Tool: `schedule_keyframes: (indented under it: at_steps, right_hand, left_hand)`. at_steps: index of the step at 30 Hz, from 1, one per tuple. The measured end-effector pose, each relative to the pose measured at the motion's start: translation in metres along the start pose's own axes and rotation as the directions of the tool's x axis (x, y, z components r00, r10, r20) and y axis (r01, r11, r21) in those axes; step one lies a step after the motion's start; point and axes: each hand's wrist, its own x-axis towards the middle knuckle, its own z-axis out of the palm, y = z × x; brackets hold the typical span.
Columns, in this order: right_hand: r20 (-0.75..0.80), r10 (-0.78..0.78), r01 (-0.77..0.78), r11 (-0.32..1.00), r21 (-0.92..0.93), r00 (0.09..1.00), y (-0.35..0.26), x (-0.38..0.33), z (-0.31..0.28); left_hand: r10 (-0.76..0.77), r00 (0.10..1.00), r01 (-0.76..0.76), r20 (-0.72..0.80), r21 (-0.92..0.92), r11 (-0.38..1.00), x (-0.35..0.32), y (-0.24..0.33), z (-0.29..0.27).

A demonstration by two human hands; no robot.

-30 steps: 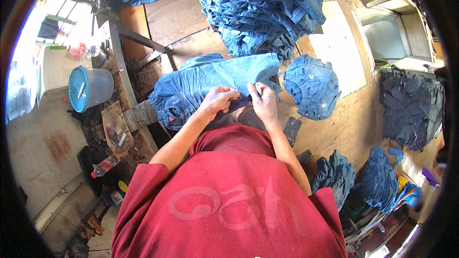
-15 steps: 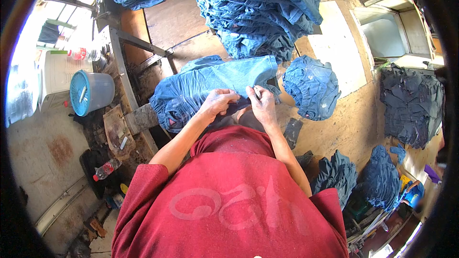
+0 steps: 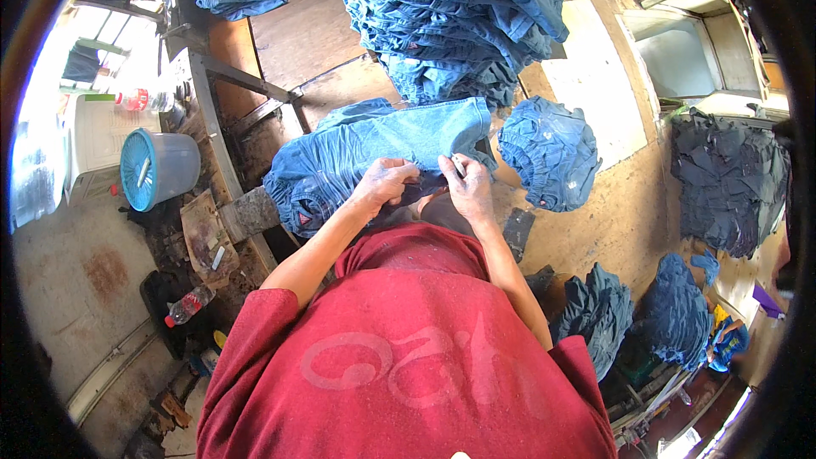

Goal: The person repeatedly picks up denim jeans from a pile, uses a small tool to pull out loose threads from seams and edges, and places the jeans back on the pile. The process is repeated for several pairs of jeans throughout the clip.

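A blue denim garment [image 3: 374, 140] with a gathered, elastic-looking end at its left lies across a narrow support in front of me. My left hand [image 3: 389, 181] is closed, its fingers pinching the garment's near edge. Just to the right, my right hand [image 3: 470, 189] is closed at the same edge, near the garment's right end. A small, pale-and-dark slim object [image 3: 460, 167] pokes out between its thumb and fingers; its kind is too small to tell. Whether the right fingers also grip cloth is hidden.
Beyond the garment rises a tall stack of blue denim garments [image 3: 459, 17]. A bunched denim piece [image 3: 550, 153] lies to the right, with dark cloth pieces [image 3: 729, 183] farther over. At left stand a lidded bucket [image 3: 174, 168] and a metal frame [image 3: 246, 76].
Both hands stay at the garment's near edge in almost the same pose. The whole view has shifted slightly; nothing has visibly been taken up or let go.
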Motion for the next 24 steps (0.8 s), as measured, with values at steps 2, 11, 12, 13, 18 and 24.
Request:
schedule_keyframes:
  at_steps: [2,11,12,13,18,24]
  right_hand:
    - [-0.004,0.008,-0.008,1.000,-0.003,1.000,0.000,-0.001,0.000]
    - [0.004,0.044,-0.044,0.998,-0.048,0.999,-0.012,-0.006,-0.003]
    - [0.017,0.057,-0.056,0.997,-0.053,0.998,-0.014,-0.007,-0.004]
    - [0.035,0.064,-0.063,0.997,-0.034,0.997,-0.015,-0.008,-0.005]
    - [-0.026,0.131,-0.131,0.991,-0.021,0.991,-0.016,-0.011,0.002]
    - [-0.091,0.112,-0.121,0.988,-0.097,0.989,-0.012,-0.016,0.006]
  left_hand:
    - [-0.150,0.987,0.141,-0.052,-0.143,0.980,-0.001,0.001,-0.005]
    - [-0.073,0.995,0.079,0.063,-0.103,0.992,0.007,-0.003,-0.009]
    - [-0.189,0.982,0.190,0.025,-0.167,0.968,0.006,-0.003,-0.012]
    - [-0.130,0.987,0.145,0.092,-0.189,0.971,0.006,-0.003,-0.015]
    - [0.019,0.984,-0.011,0.178,-0.047,0.999,0.007,-0.006,-0.018]
    - [0.084,0.993,-0.071,0.080,-0.150,0.986,0.001,-0.026,-0.011]
